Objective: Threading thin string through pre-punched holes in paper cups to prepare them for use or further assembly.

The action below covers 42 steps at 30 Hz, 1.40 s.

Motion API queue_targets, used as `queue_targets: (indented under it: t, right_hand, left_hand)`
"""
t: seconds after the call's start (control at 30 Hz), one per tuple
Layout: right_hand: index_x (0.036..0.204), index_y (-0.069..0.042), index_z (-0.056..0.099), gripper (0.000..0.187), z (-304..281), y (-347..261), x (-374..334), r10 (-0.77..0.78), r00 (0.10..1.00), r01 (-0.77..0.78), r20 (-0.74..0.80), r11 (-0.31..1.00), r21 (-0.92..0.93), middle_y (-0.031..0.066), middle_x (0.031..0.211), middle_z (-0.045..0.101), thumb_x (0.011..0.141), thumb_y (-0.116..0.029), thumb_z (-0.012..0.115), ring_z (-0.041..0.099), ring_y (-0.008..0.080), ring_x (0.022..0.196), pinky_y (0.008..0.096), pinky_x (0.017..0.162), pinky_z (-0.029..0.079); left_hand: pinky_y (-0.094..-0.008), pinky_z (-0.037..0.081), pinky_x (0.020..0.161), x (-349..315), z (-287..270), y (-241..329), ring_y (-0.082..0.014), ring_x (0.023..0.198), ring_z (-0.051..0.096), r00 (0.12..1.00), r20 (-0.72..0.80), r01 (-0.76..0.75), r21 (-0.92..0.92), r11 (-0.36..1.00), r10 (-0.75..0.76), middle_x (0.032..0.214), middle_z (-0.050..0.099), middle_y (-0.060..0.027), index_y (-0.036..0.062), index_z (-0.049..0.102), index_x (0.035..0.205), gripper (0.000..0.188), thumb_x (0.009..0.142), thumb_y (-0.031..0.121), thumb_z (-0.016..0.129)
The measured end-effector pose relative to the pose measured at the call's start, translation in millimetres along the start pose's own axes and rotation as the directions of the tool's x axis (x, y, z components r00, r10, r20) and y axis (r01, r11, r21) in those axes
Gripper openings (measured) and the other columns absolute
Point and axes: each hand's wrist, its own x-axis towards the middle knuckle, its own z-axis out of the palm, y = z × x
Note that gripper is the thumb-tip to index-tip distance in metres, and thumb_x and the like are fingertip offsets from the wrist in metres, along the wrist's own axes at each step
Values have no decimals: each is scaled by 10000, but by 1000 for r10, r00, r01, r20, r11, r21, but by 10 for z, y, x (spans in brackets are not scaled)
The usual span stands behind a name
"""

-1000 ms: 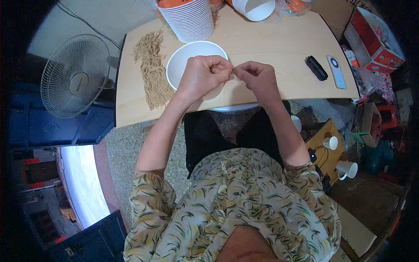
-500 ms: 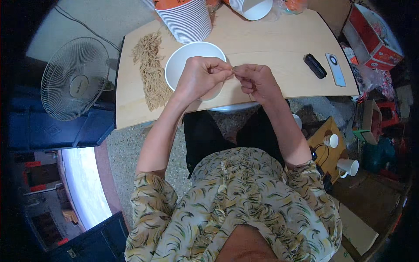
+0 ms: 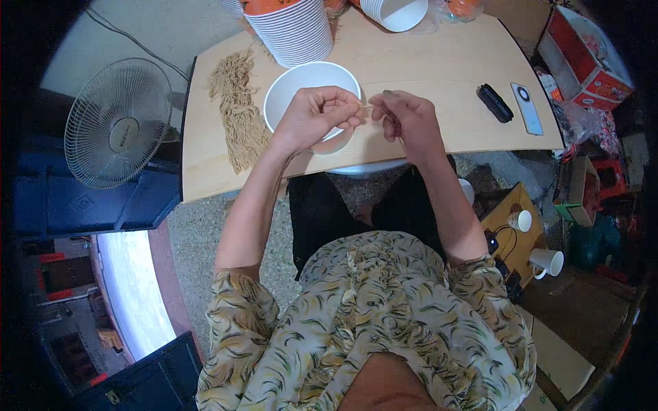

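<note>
With the left hand point(image 3: 317, 118) and right hand point(image 3: 406, 120) pinching a thin strand point(image 3: 366, 107) above the white bowl point(image 3: 301, 85), a hard tug risked snapping it.

The pale wooden tabletop point(image 3: 439, 68) looks smooth and matt, with faint grain. The round white bowl point(image 3: 288, 89) has a smooth, slightly glossy look, like plastic or coated paper; which one cannot be told. The heap of tan stringy strands point(image 3: 236, 109) looks dry, rough and fibrous. The small black oblong case point(image 3: 495, 103) looks like matt plastic, and the flat grey phone point(image 3: 526, 108) glossy. The white round fan guard point(image 3: 116, 123) is thin wire.
</note>
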Motion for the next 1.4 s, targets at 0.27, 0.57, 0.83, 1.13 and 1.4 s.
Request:
queue_targets:
  t: [0.27, 0.57, 0.83, 1.13, 1.4]
  right_hand:
    - [984, 19, 678, 130, 85, -13, 7, -115, 990, 129, 78, 973, -191, 55, 837, 699, 892, -71, 680, 625, 76, 693, 229, 638, 519]
    - [930, 3, 676, 127, 91, 34, 43, -45, 998, 52, 39, 980, -190, 25, 779, 683, 876, -106, 713, 606, 62, 662, 215, 596, 495]
    - [848, -17, 646, 106, 50, 133, 89, 81, 996, -82, 32, 996, 40, 0, 652, 597, 851, -107, 703, 466, 44, 493, 203, 449, 375]
    - [908, 7, 663, 136, 48, 59, 48, 85, 996, -90, 36, 979, 182, 5, 672, 579, 908, -129, 671, 441, 41, 487, 200, 426, 339]
    - [977, -17, 679, 126, 95, 0, 62, 92, 993, -98, 72, 990, 96, -12, 687, 580, 901, -117, 681, 440, 25, 517, 180, 418, 299]
  left_hand:
    - [-232, 556, 743, 6, -21, -2, -116, 809, 682, 999, 43, 5, -27, 1000, -4, 890, 707, -87, -45, 662, 1029, 153, 951, 85, 638]
    - [-241, 569, 746, 8, -25, 14, -123, 820, 694, 999, 35, 29, -14, 999, -29, 899, 711, -97, -62, 667, 1026, 155, 938, 65, 643]
    - [-239, 576, 747, -1, -44, 13, -128, 807, 699, 998, 59, 12, -7, 1000, -12, 896, 716, -104, -63, 675, 1049, 182, 911, 56, 682]
    - [-234, 560, 755, 1, -14, -11, -110, 814, 687, 999, 54, 10, -31, 999, -8, 886, 709, -72, -42, 672, 1025, 145, 922, 60, 663]
    - [-225, 557, 719, 21, -14, -30, -105, 789, 688, 999, 34, -10, -9, 1000, 10, 891, 709, -68, -33, 664, 1028, 141, 915, 51, 662]
